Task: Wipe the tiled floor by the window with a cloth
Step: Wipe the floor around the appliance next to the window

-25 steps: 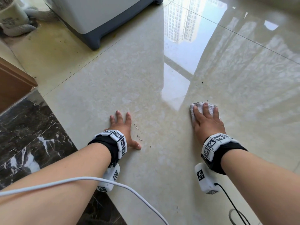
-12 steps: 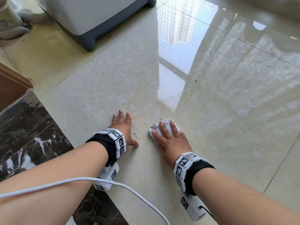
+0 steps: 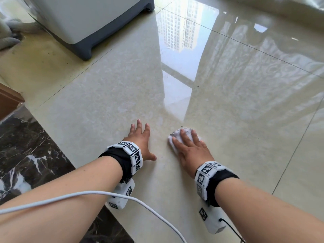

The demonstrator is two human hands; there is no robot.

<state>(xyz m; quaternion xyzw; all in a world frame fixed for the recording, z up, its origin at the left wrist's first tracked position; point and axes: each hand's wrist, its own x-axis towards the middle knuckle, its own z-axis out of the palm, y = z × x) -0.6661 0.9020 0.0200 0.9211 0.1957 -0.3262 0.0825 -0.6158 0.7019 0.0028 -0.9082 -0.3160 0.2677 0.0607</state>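
Note:
A small white cloth (image 3: pixel 175 138) lies bunched on the glossy beige tiled floor (image 3: pixel 245 106). My right hand (image 3: pixel 190 149) lies flat on top of it with straight fingers, pressing it to the tile; only the cloth's far and left edges show. My left hand (image 3: pixel 141 140) is planted flat on the floor a short way to the left of the cloth, fingers spread, not touching it. A few dark crumbs (image 3: pixel 164 166) lie between the two hands.
A white appliance with a dark grey base (image 3: pixel 84 48) stands at the back left. A dark marble strip (image 3: pixel 26 155) borders the tiles at left, beside a brown wooden edge (image 3: pixel 8 100). A white cable (image 3: pixel 143 204) crosses my left forearm. A dark speck (image 3: pixel 197 86) lies further out.
My right hand slid the cloth leftward across the tile, from well right of my left hand to close beside it. The left hand stayed planted.

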